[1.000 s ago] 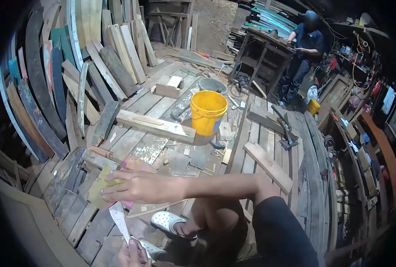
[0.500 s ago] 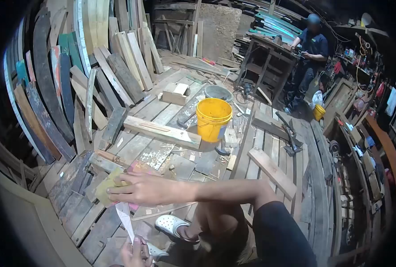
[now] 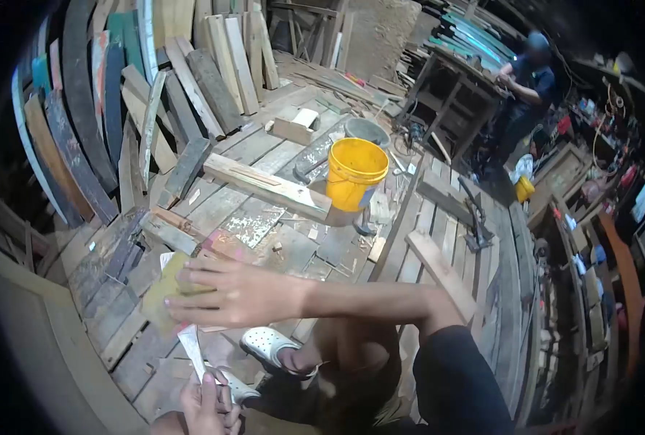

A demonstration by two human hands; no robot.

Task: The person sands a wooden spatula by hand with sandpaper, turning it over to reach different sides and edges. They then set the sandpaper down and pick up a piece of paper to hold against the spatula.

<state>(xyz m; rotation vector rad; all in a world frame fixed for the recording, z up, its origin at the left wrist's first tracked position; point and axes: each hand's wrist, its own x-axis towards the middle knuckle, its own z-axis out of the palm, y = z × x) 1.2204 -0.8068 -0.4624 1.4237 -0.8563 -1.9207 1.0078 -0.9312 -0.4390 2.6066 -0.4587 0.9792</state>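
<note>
At the bottom, my left hand (image 3: 210, 406) is closed on the lower end of a narrow white paper piece (image 3: 191, 350), which tapers toward my fingers. Farther forward my right hand (image 3: 239, 290) reaches across from the right, palm down with its fingers spread. Under those fingers is a yellow-green flat piece (image 3: 164, 293), blurred, its far part covered by the hand. The paper's wide end comes close below my right fingertips. Just beyond the hand, a pinkish patch (image 3: 229, 245) shows on the floorboards.
A yellow bucket (image 3: 357, 174) stands ahead, with a grey bucket (image 3: 367, 132) behind it. A hammer (image 3: 309, 168) and a wooden beam (image 3: 264, 187) lie nearby. Boards (image 3: 83, 109) lean at the left. Another person (image 3: 526, 94) works at a bench (image 3: 457, 94) at the back right.
The surroundings have shifted up and slightly right in view. My right hand's fingers are more spread over the yellow-green piece. My left hand still holds the paper, a little higher in view.
</note>
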